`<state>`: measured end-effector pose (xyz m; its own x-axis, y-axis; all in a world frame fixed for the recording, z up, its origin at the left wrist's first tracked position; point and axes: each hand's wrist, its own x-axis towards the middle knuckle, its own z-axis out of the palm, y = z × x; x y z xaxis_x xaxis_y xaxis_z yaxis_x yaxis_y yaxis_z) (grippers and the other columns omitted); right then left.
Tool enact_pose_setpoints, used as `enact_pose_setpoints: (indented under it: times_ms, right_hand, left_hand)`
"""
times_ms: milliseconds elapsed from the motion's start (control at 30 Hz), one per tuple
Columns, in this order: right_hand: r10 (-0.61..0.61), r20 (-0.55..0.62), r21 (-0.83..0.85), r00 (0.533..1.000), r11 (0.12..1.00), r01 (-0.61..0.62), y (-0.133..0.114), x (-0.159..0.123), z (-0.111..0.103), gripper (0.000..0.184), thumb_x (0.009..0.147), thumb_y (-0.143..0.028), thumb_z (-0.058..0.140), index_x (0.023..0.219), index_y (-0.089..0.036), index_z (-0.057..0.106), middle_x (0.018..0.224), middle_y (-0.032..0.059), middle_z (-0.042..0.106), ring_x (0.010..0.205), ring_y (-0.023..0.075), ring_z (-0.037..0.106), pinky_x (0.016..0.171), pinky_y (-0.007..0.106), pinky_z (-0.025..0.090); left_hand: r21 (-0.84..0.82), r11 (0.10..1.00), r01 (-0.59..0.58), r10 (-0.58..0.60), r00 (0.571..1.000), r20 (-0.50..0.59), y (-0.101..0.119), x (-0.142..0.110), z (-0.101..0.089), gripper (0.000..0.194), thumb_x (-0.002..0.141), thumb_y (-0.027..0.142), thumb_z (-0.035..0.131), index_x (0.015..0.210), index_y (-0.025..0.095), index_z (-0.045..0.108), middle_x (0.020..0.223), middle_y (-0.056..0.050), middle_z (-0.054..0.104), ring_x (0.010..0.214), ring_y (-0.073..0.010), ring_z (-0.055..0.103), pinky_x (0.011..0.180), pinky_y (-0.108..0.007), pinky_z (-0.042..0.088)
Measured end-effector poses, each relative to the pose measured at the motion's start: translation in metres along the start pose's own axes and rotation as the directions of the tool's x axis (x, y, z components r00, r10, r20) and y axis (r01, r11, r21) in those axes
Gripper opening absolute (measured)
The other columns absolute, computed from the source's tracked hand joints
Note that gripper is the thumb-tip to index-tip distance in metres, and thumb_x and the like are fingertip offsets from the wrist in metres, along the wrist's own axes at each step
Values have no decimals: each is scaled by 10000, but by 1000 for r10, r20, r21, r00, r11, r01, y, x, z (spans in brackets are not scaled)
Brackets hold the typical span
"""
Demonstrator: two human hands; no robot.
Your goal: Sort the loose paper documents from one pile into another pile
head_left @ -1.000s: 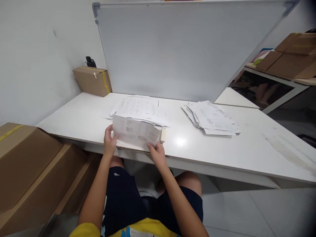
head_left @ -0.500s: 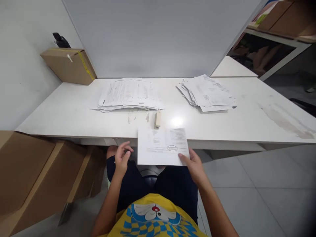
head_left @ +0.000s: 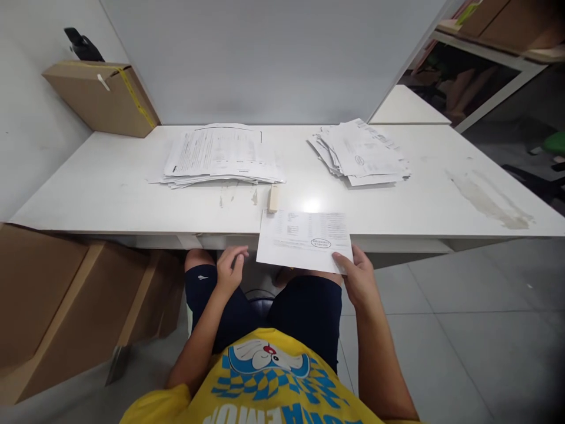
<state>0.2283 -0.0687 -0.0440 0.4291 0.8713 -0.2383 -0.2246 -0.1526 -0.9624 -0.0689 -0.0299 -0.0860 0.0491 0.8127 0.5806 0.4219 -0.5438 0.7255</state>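
Note:
A printed sheet of paper [head_left: 300, 241] with an oval stamp reaches over the desk's front edge. My right hand [head_left: 358, 274] grips it at its lower right corner, thumb on top. The sheet's upper left corner meets the near end of a small cream stapler [head_left: 273, 199]; whether it lies between the jaws I cannot tell. Left of the sheet, above my lap, my left hand [head_left: 230, 268] holds nothing, with its fingers loosely bent and the thumb apart.
On the white desk [head_left: 110, 200] lie a wide paper stack [head_left: 220, 153] at left and a messier paper pile [head_left: 366, 153] at right. A cardboard box [head_left: 101, 97] leans in the back left corner. Large cartons [head_left: 48, 294] stand below on the left.
The sheet has moved forward and tilted slightly, its upper left corner now at the stapler. My left hand has shifted a little right, fingers less spread. The camera view has shifted too.

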Motion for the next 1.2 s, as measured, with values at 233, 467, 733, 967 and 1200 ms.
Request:
enact_pose_setpoints:
  times_ms: [233, 467, 733, 967, 1200]
  right_hand:
    - [8, 36, -7, 999, 1000, -8, -6, 4, -17, 548, 657, -407, 847, 1150, -229, 688, 1230, 89, 714, 1182, 328, 649, 1073, 515, 489]
    - [51, 23, -3, 998, 999, -51, -3, 1, -18, 585, 646, -406, 856, 1178, -233, 685, 1262, 82, 701, 1192, 330, 643, 1078, 513, 489]
    - [80, 48, 7, 996, 997, -81, 5, 3, -10, 576, 677, -416, 810, 1200, -222, 667, 1215, 105, 717, 1146, 340, 668, 978, 504, 556]
    - [100, 54, -38, 993, 994, -98, -2, 8, -12, 585, 673, -417, 801, 1211, -228, 670, 1196, 95, 726, 1111, 334, 684, 954, 504, 566]
    - [97, 55, -89, 994, 992, -92, -4, 10, -15, 544, 703, -415, 774, 1206, -235, 673, 1197, 84, 726, 1144, 324, 669, 969, 510, 564]
  left_hand:
    - [131, 960, -248, 247, 969, 23, 20, 78, 1, 278, 1026, 287, 405, 1160, 199, 633, 1043, -94, 718, 1012, -208, 667, 874, -363, 563]
    - [129, 955, -268, 217, 924, 316, 44, 189, 48, 447, 1054, 364, 280, 1444, 216, 440, 1470, -97, 539, 1408, -224, 458, 1175, -430, 395]
    - [498, 829, -255, -123, 786, 606, 38, 230, 120, 577, 1014, 277, 292, 1568, 115, 290, 1664, -125, 254, 1574, -320, 57, 1277, -531, 121]
    - [526, 818, -233, -128, 818, 561, 25, 215, 126, 589, 992, 236, 351, 1559, 83, 312, 1649, -164, 278, 1561, -357, 122, 1250, -567, 201]
    - [535, 843, -61, -157, 923, 352, 1, 207, 137, 593, 969, 233, 406, 1522, 29, 351, 1628, -239, 281, 1550, -422, 112, 1225, -673, 142]
